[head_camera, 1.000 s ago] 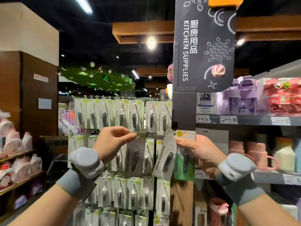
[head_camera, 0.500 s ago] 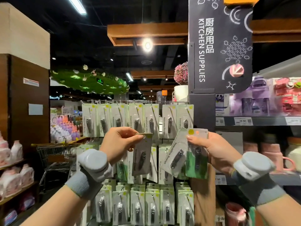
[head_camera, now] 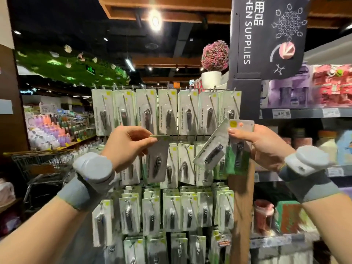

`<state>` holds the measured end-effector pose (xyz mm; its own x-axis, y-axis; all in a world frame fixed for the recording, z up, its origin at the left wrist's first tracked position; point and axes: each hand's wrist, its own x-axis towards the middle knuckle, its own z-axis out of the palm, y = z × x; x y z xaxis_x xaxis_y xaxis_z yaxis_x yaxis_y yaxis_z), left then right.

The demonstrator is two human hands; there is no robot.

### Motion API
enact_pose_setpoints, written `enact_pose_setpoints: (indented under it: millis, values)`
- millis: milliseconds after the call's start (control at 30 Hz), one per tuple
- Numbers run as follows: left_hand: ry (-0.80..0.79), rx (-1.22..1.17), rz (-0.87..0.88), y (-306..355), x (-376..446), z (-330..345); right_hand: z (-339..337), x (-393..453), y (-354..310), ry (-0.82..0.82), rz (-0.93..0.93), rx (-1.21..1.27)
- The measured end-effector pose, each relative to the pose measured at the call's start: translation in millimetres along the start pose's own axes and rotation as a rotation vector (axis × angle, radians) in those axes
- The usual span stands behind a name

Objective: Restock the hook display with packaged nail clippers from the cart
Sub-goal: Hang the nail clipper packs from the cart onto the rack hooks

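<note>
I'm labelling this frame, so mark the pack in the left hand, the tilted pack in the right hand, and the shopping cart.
Left-hand pack [head_camera: 157, 164], head view: on the blister over the clipper.
Tilted pack [head_camera: 213, 152], head view: on its clipper.
Shopping cart [head_camera: 41, 164], head view: on the wire basket's side.

We are pinching one packaged clipper [head_camera: 157, 161] by its top edge in our left hand [head_camera: 126, 146] and gripping two more packs [head_camera: 226, 147] in our right hand [head_camera: 262, 144], facing the hook display [head_camera: 167, 111].

two hands [head_camera: 127, 147], three held packs [head_camera: 157, 161]
</note>
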<state>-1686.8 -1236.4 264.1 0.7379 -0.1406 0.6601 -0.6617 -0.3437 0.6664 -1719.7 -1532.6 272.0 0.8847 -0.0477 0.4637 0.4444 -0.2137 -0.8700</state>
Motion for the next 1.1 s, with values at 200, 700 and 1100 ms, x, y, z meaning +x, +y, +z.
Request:
enact_pose_setpoints:
  millis: [200, 700, 1100]
  values:
    - [-0.030, -0.025, -0.051, -1.3, 2.4, 10.4, -13.2, -8.9, 0.2, 0.008, 0.060, 0.115]
    - [-0.044, 0.002, -0.117, -3.1, 12.0, 50.5, -0.5, -1.5, 9.0, -0.078, 0.101, 0.021]
    - [-0.011, 0.142, -0.104, -2.0, 17.3, 73.4, 6.1, 9.5, 18.1, -0.087, 0.115, 0.046]
